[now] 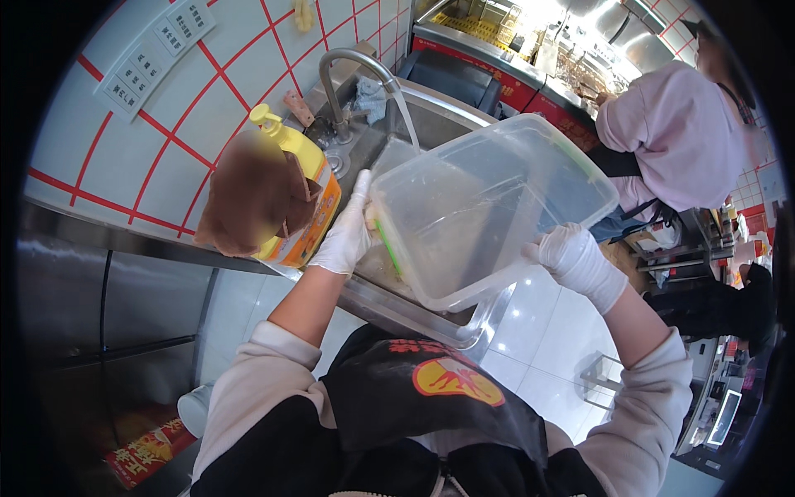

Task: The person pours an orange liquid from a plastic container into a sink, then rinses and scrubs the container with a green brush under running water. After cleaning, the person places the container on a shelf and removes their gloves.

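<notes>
A large translucent plastic bin is held tilted over a stainless steel sink, with a hand at each side. My left hand, in a white disposable glove, grips its left end beside a green clip handle. On the near right rim, my gloved right hand is closed around the edge. Water runs from the curved metal faucet and falls behind the bin's far rim. Part of the sink basin shows through the clear plastic.
Left of the sink stand a yellow detergent jug and a brown cloth. A blue-grey rag lies behind the faucet. A person in a pink top works at the lit counter on the right. A stool stands on the tiled floor.
</notes>
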Available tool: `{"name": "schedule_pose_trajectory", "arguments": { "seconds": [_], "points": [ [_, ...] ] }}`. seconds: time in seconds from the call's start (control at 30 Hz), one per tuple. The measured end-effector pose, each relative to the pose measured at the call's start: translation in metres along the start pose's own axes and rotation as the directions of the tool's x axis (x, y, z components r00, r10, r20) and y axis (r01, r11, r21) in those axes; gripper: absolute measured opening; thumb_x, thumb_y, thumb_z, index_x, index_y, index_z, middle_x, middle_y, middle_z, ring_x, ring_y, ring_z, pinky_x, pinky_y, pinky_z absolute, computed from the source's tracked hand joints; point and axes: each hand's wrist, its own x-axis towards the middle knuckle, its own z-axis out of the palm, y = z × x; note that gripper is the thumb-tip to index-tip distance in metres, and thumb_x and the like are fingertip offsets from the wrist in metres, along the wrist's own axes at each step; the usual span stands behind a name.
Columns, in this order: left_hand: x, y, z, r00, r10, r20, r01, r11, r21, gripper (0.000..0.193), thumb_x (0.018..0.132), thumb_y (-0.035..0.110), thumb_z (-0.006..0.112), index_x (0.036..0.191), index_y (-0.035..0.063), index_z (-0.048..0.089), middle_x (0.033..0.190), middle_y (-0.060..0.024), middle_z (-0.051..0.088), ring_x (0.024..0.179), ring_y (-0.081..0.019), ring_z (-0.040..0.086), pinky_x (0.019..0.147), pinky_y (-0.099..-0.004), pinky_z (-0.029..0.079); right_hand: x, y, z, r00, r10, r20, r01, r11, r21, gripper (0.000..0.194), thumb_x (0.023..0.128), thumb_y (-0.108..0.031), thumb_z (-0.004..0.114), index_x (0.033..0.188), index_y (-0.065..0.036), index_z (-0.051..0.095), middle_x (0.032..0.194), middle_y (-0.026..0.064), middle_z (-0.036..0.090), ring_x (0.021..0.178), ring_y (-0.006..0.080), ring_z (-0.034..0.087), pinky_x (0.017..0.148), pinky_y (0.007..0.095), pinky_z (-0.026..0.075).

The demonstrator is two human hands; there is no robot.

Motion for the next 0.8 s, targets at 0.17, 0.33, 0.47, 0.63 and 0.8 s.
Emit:
{"name": "schedule_pose_trajectory", "arguments": {
  "seconds": [0.17,0.33,0.47,0.63,0.8],
  "points": [
    [0.030,-0.012,-0.001,0.657,0.744,-0.118,-0.612,0.619,0.492,0.045,0.084,0.012,0.067,0.124,-0.0016,0.048,0.109,-0.0099,0.057,0.101,-0.0181,0.056,0.091,-0.0328,0.046,-0.002,0.004,0.047,0.999,0.020,-0.048,-0.020,1.000,-0.004,0.013,0.074,-0.015,0.058,0.087,-0.017,0.058,0.065,0.0041,0.055,0.062,0.0236,0.063,0.053,0.0362,0.050],
    [0.039,-0.018,0.025,0.620,0.671,0.408,-0.730,0.302,0.613,0.044,0.080,0.004,0.067,0.121,-0.0010,0.051,0.102,-0.0120,0.059,0.097,-0.0186,0.059,0.088,-0.0305,0.047,0.000,-0.002,0.064,0.997,0.048,-0.059,-0.047,0.999,0.014,0.013,0.075,-0.015,0.058,0.088,-0.018,0.059,0.066,0.0044,0.057,0.063,0.0244,0.063,0.055,0.0366,0.051],
    [0.026,-0.013,0.061,0.885,0.096,0.455,-0.463,0.088,0.882,0.039,0.072,0.009,0.077,0.107,0.0003,0.062,0.104,-0.0167,0.061,0.102,-0.0269,0.060,0.091,-0.0335,0.047,0.002,-0.007,0.061,0.994,0.090,-0.058,-0.085,0.993,0.080,0.014,0.073,-0.014,0.060,0.086,-0.016,0.061,0.066,0.0036,0.056,0.064,0.0241,0.062,0.056,0.0366,0.049],
    [0.021,0.006,0.037,0.276,0.742,0.611,-0.741,-0.240,0.627,0.047,0.070,0.015,0.078,0.112,0.0007,0.061,0.114,-0.0185,0.060,0.109,-0.0329,0.057,0.097,-0.0406,0.043,-0.001,-0.014,0.062,0.986,0.165,0.022,-0.166,0.983,0.083,0.010,0.077,-0.017,0.058,0.086,-0.018,0.062,0.065,0.0040,0.058,0.065,0.0254,0.064,0.058,0.0378,0.050],
    [0.034,-0.013,0.000,0.939,0.341,-0.049,-0.271,0.817,0.509,0.058,0.076,0.005,0.067,0.130,0.0008,0.046,0.124,-0.0140,0.055,0.113,-0.0281,0.054,0.097,-0.0355,0.044,-0.003,-0.025,0.053,0.976,0.202,0.084,-0.212,0.968,0.132,0.013,0.077,-0.018,0.061,0.089,-0.017,0.064,0.069,0.0050,0.060,0.071,0.0259,0.064,0.064,0.0385,0.050]
  ]
}}
